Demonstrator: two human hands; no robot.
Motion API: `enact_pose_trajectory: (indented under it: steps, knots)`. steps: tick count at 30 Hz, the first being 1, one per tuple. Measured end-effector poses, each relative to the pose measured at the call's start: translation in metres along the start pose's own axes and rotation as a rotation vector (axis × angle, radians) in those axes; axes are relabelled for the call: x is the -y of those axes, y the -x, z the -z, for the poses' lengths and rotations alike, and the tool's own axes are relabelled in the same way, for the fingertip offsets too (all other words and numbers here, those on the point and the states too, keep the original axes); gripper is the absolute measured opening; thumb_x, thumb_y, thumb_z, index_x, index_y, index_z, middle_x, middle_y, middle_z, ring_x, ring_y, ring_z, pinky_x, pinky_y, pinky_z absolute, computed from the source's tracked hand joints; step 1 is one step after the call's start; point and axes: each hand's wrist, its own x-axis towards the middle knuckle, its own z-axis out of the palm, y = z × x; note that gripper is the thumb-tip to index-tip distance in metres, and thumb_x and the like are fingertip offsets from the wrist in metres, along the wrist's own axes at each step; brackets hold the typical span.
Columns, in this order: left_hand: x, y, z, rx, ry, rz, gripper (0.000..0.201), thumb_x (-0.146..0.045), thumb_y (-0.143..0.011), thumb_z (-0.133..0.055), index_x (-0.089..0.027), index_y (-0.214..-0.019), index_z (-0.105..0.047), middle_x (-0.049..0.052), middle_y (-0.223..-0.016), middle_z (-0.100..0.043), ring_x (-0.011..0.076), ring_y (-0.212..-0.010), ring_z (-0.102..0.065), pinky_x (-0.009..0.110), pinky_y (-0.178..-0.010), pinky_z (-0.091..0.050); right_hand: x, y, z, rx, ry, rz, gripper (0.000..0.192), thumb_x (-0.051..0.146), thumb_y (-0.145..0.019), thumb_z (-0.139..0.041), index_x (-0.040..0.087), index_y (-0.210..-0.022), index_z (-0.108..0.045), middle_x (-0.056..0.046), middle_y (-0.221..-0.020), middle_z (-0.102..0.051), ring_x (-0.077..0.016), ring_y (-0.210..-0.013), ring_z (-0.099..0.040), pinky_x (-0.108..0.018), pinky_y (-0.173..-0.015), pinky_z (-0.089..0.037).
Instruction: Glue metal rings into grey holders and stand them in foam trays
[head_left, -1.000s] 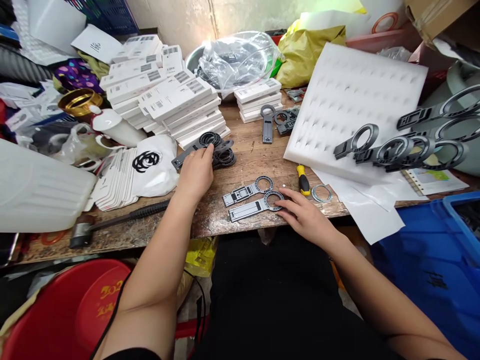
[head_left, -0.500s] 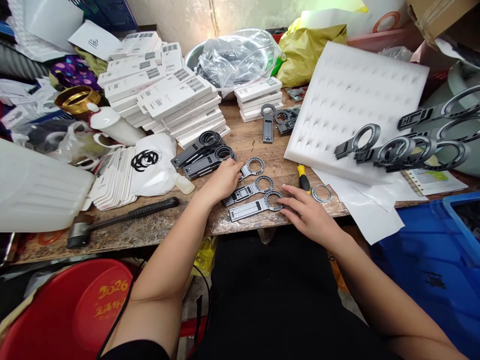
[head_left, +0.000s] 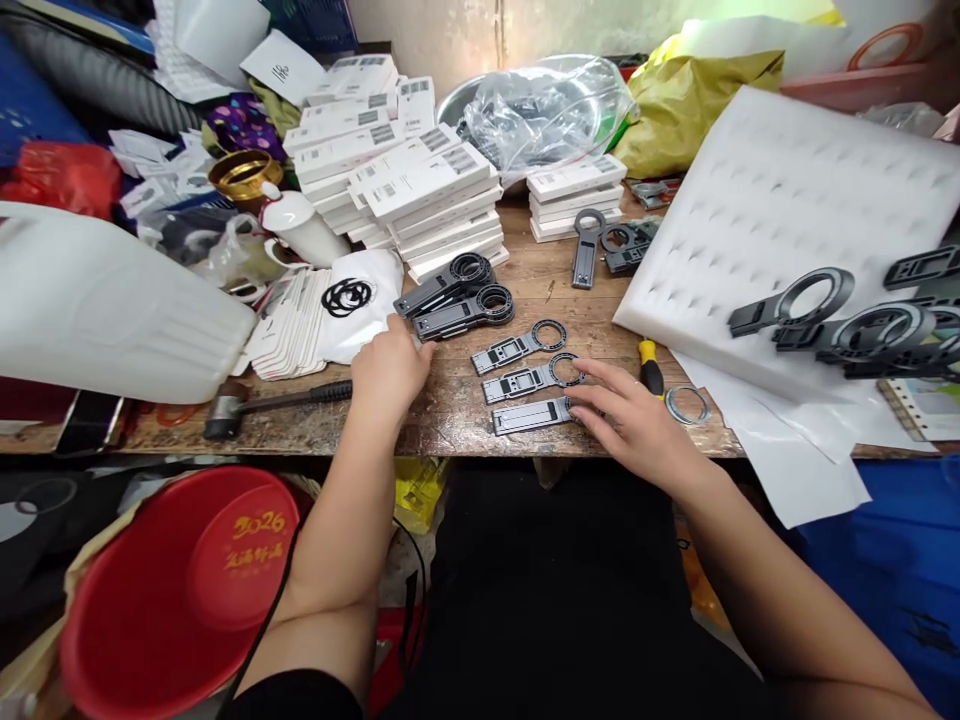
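Wooden surface [head_left: 465,420] carries three grey ring-ended brackets [head_left: 517,349] in a row at 12 o'clock from the body. Right hand [head_left: 637,425]: grip flat and open, fingers spread on the nearest bracket [head_left: 529,415]. Left hand [head_left: 390,365]: grip loosely curled, contents indeterminate, at 9 o'clock of the row.

The right hand [head_left: 637,425] covers the ring end of the nearest grey bracket [head_left: 531,416]. The left hand [head_left: 390,368] hides whatever its fingertips touch beside the white bag [head_left: 352,310]. The white jug [head_left: 112,310] and the dark rings [head_left: 862,325] are cut off by the picture's edges. Print on the white boxes [head_left: 420,185] is too small to read.
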Motion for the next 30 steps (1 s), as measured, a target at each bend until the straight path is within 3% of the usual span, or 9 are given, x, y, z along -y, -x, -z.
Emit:
enact_pose_trajectory:
  steps: [4,7,12,16,19,21,24,27,30]
  knots:
    - [0.003,-0.016,-0.007,0.031,0.100,-0.015,0.053,-0.041,-0.084,-0.076,-0.014,-0.126,-0.058,0.027,-0.107,-0.075,0.0479,-0.104,-0.073,0.055,-0.088,-0.058,0.002,0.005,-0.004,-0.014,-0.017,-0.006,0.022,0.027,-0.106,-0.059,0.025,-0.119,-0.076,-0.014,-0.147,-0.068,-0.0311,-0.138,-0.066,-0.053,-0.115,-0.059]
    - [0.006,-0.014,-0.005,0.035,0.209,0.069,0.054,-0.030,-0.078,-0.077,-0.014,-0.126,-0.056,0.025,-0.107,-0.075,0.0447,-0.099,-0.075,0.051,-0.084,-0.059,0.002,0.009,0.000,-0.019,-0.014,-0.010,0.020,0.026,-0.106,-0.059,0.023,-0.118,-0.075,-0.015,-0.147,-0.067,-0.0312,-0.138,-0.066,-0.053,-0.115,-0.059]
    - [0.020,0.014,0.008,0.114,0.586,0.230,0.047,-0.030,-0.080,-0.073,-0.022,-0.118,-0.047,0.001,-0.072,-0.069,0.0262,-0.058,-0.071,0.034,-0.056,-0.054,-0.002,0.014,0.007,-0.017,-0.026,-0.023,0.019,0.026,-0.105,-0.060,0.023,-0.117,-0.075,-0.015,-0.147,-0.068,-0.0306,-0.136,-0.068,-0.051,-0.113,-0.060]
    - [0.025,0.044,0.011,-0.076,0.980,0.208,0.049,-0.036,-0.077,-0.076,-0.025,-0.110,-0.041,-0.007,-0.075,-0.062,0.0174,-0.052,-0.068,0.028,-0.052,-0.055,0.002,0.012,0.006,-0.029,-0.082,-0.031,0.021,0.027,-0.105,-0.061,0.025,-0.118,-0.077,-0.012,-0.147,-0.069,-0.0299,-0.136,-0.068,-0.049,-0.114,-0.060]
    - [0.005,0.070,0.006,-0.141,1.208,0.072,0.056,-0.039,-0.074,-0.081,-0.027,-0.110,-0.040,-0.004,-0.091,-0.064,0.0160,-0.061,-0.073,0.031,-0.059,-0.062,0.014,0.007,-0.001,-0.058,-0.194,-0.019,0.028,0.029,-0.105,-0.061,0.027,-0.130,-0.074,-0.010,-0.144,-0.071,-0.0277,-0.134,-0.069,-0.047,-0.117,-0.058]
    - [-0.021,0.089,0.000,-0.016,1.303,-0.050,0.054,-0.042,-0.078,-0.082,-0.028,-0.110,-0.042,0.000,-0.102,-0.067,0.0164,-0.070,-0.077,0.031,-0.064,-0.065,0.026,0.004,-0.007,-0.064,-0.286,-0.013,0.041,0.032,-0.105,-0.062,0.028,-0.146,-0.066,-0.010,-0.142,-0.072,-0.0265,-0.132,-0.070,-0.046,-0.117,-0.059]
    - [-0.061,0.111,-0.011,0.239,1.419,-0.173,0.051,-0.045,-0.080,-0.085,-0.028,-0.104,-0.043,0.000,-0.100,-0.070,0.0164,-0.077,-0.078,0.031,-0.072,-0.066,0.040,0.005,-0.017,-0.091,-0.328,-0.014,0.058,0.036,-0.105,-0.064,0.028,-0.161,-0.053,-0.011,-0.147,-0.070,-0.0268,-0.131,-0.071,-0.045,-0.114,-0.060]
    - [-0.088,0.119,-0.022,0.404,1.484,-0.266,0.046,-0.045,-0.085,-0.083,-0.027,-0.097,-0.043,0.002,-0.096,-0.073,0.0183,-0.087,-0.079,0.030,-0.075,-0.065,0.041,0.013,-0.021,-0.198,-0.289,-0.057,0.055,0.034,-0.105,-0.062,0.027,-0.159,-0.055,-0.012,-0.146,-0.070,-0.0273,-0.129,-0.071,-0.044,-0.111,-0.061]
    - [-0.101,0.117,-0.026,0.468,1.403,-0.413,0.034,-0.040,-0.092,-0.078,-0.025,-0.099,-0.049,0.004,-0.100,-0.075,0.0185,-0.091,-0.078,0.030,-0.078,-0.064,0.032,0.023,-0.022,-0.298,-0.324,-0.157,0.048,0.033,-0.104,-0.062,0.026,-0.152,-0.062,-0.011,-0.140,-0.074,-0.0273,-0.123,-0.074,-0.043,-0.106,-0.063]
